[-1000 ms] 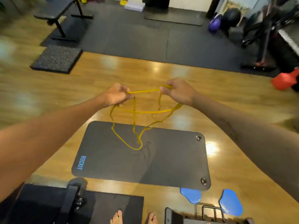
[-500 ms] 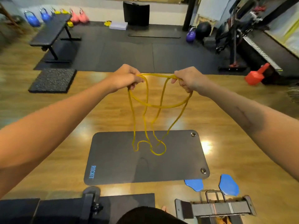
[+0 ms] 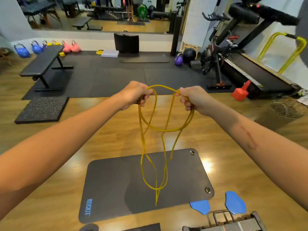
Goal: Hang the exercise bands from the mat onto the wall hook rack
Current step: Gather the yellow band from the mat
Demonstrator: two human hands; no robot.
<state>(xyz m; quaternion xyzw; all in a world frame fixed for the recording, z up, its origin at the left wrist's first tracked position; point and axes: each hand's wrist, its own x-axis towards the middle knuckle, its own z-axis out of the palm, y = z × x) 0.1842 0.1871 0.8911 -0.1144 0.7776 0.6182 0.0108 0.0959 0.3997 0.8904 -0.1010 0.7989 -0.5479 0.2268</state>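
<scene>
Head view: both arms reach forward over a wooden floor [image 3: 216, 147] in a gym. The left hand [image 3: 133, 95] grips one upper end of the yellow exercise bands [image 3: 164, 130], its fingers [image 3: 143, 101] curled tight around the strands. The right hand [image 3: 193, 99] grips the other upper end, fingers likewise curled and clamped on the rubber. Between the two hands a short arc of band rises and bridges the gap, while longer loops sag below, cross one another and hang down in front of the dark grey mat [image 3: 116, 189]. The lowest loop appears over the mat's middle; whether it touches the mat I cannot tell. The mat lies flat on the floor, with blue lettering at its near left corner and two metal eyelets along its right edge. Just beside its near right corner lie two blue pads [image 3: 235, 202]. Farther off, a black bench [image 3: 45, 62] stands on dark rubber flooring at the left, with coloured kettlebells [image 3: 36, 48] lined along the wall behind it. A treadmill [image 3: 256, 74] stands at the right, and more yellow bands [image 3: 286, 52] hang at the far right edge.
</scene>
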